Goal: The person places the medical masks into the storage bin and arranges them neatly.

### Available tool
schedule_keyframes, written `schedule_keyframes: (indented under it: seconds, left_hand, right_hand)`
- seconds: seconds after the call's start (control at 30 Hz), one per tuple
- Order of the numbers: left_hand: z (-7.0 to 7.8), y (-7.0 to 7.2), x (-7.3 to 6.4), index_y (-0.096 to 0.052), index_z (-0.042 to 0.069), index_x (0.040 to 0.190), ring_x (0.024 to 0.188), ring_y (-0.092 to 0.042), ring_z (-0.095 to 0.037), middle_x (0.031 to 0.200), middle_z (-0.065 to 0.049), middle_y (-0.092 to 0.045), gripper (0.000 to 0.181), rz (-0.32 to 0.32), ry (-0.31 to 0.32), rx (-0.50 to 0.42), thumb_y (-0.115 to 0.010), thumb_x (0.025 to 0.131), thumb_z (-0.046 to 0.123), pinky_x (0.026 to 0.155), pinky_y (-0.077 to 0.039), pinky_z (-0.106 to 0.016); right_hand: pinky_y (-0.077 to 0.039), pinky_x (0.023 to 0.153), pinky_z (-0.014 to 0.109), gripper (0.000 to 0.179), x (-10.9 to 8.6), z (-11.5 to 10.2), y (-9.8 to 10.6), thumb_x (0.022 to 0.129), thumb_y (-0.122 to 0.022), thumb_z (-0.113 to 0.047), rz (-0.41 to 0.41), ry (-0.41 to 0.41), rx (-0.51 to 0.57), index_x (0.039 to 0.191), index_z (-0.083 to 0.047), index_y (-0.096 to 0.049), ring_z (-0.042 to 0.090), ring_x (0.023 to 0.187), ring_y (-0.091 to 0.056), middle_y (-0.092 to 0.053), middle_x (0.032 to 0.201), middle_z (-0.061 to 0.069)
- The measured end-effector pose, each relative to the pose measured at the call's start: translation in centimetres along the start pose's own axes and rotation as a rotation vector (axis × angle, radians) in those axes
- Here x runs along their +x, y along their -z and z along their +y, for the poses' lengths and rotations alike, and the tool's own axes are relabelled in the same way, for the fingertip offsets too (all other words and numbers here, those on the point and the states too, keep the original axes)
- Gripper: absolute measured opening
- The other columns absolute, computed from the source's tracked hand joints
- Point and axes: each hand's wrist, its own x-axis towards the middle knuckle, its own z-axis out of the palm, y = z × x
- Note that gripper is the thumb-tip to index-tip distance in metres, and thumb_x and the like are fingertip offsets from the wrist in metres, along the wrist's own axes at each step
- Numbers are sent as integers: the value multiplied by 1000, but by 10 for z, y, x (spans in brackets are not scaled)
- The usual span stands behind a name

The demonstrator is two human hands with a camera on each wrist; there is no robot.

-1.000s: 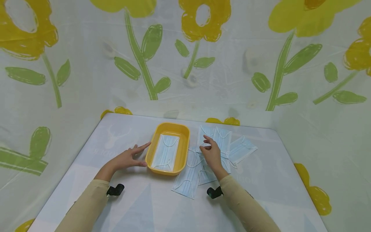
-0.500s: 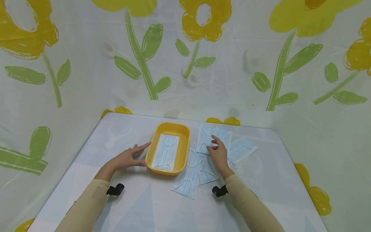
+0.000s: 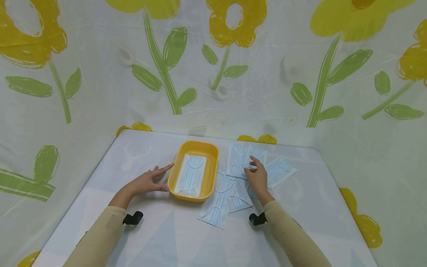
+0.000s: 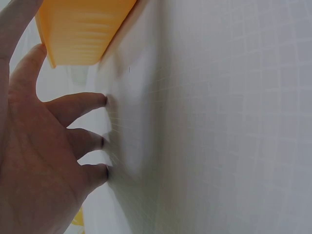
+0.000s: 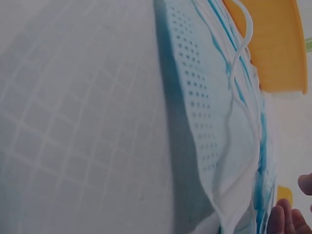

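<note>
Face masks (image 3: 239, 189), pale blue and pleated with white ear loops, lie overlapping on the table (image 3: 153, 241), to the right of a yellow tray (image 3: 212, 174), in my head view. A similar mask (image 3: 191, 176) lies flat inside that tray, loops resting on it at both ends. I see the left hand (image 3: 143, 183) with thumb and fingers spread, forefinger and thumb at the tray's left side. Over the loose group, the right hand (image 3: 258, 178) has its fingers gently bent and relaxed, a gap showing between thumb and forefinger; I cannot tell whether any fingertip touches a mask. Beige sleeves (image 3: 98, 230) cover both forearms, and a flowered cloth (image 3: 233, 107) hangs behind.

On my left wrist feed, the same spread hand takes up the left side, one fingertip against the tray's outer wall and three others at the table surface.

My right wrist feed shows a mask edge with rows of embossed dots up close, a white loop arching over it. Beyond stands the tray, and at the lower right I get only fingertips, thumb parted from fingers.
</note>
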Motion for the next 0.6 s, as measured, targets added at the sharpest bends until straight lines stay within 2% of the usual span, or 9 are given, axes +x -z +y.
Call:
schedule_keyframes:
  seconds: [0.17, 0.43, 0.6]
  left_hand:
    - [0, -1, 1, -25, 39, 162, 146, -2, -64, 165, -27, -14, 102, 3, 1, 3, -81, 79, 59, 106, -13, -84]
    - [1, 0, 0, -25, 39, 162, 146, -1, -64, 165, -29, -11, 102, -5, 14, -7, -81, 78, 59, 105, -12, -85]
    - [2, 0, -1, -25, 40, 161, 146, -1, -64, 165, -30, -10, 102, -6, 19, -7, -81, 78, 59, 106, -12, -85]
  right_hand:
    - [-57, 82, 37, 58, 3, 3, 4, 95, -69, -9, 5, -8, -12, 150, -10, -50, 32, 102, -65, -59, 133, 18]
    - [-57, 89, 44, 59, 7, 8, 9, 97, -67, -11, -9, -33, -33, 152, -10, -47, 34, 107, -63, -57, 133, 19]
    - [-56, 89, 46, 58, 10, 9, 11, 97, -67, -11, 4, -30, -34, 151, -8, -48, 36, 107, -63, -58, 132, 20]
